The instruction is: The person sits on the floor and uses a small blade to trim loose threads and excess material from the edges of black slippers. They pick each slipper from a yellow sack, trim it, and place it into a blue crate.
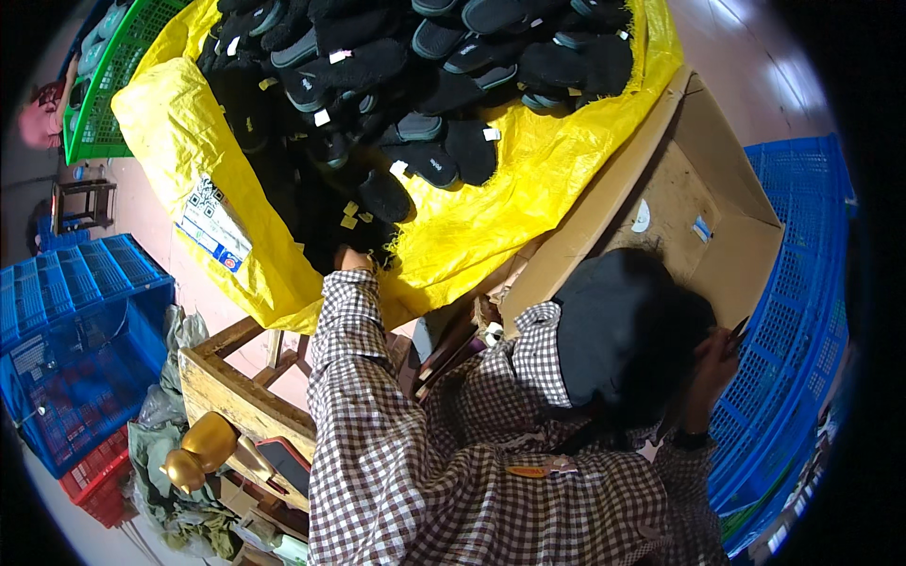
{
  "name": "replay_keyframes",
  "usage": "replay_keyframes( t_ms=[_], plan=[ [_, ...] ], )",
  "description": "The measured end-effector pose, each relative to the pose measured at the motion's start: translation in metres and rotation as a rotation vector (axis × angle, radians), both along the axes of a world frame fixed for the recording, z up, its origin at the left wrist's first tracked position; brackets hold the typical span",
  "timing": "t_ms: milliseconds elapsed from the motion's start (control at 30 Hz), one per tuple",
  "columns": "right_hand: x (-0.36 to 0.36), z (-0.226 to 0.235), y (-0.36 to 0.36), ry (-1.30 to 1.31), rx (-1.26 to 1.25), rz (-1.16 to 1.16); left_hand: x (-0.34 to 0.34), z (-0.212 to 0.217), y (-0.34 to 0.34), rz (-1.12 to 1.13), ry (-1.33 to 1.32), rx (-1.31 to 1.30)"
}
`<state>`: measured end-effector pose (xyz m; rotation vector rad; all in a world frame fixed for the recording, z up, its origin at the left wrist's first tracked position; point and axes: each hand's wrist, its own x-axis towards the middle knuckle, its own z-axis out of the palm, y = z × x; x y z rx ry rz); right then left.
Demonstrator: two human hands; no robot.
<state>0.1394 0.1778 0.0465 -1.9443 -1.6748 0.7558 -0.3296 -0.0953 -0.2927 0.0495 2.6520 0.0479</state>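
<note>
My left hand (353, 258) reaches into the pile of fuzzy black slippers (359, 71) in an open yellow woven sack (538, 165). Its fingers are hidden among the dark slippers, so their grip does not show. Small pale tags hang from several slippers. On the right, my right hand (714, 370) is closed round a small, dark, pointed tool (740, 328), partly in shadow. A large rounded black cloth shape (623, 330) lies between my arms, beside the right hand; I cannot make out what it is. Checked sleeves cover both my arms.
An open cardboard box (698, 184) stands right of the sack. Blue plastic crates (793, 283) line the right side. A blue crate (85, 330), a red crate (99, 481) and a green crate (111, 94) stand left. A wooden stool (241, 396) bears a shiny gold object (208, 441).
</note>
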Motion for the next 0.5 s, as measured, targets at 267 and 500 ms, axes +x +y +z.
replay_keyframes(
  t_ms=[267, 500],
  plan=[
    [-0.010, -0.014, -0.008, -0.003, 0.048, 0.113, -0.026, -0.018, 0.012, 0.737, 0.354, 0.290],
    [0.005, -0.013, -0.011, -0.055, 0.076, 0.044, -0.046, -0.002, 0.021, 0.075, -0.045, -0.356]
  ],
)
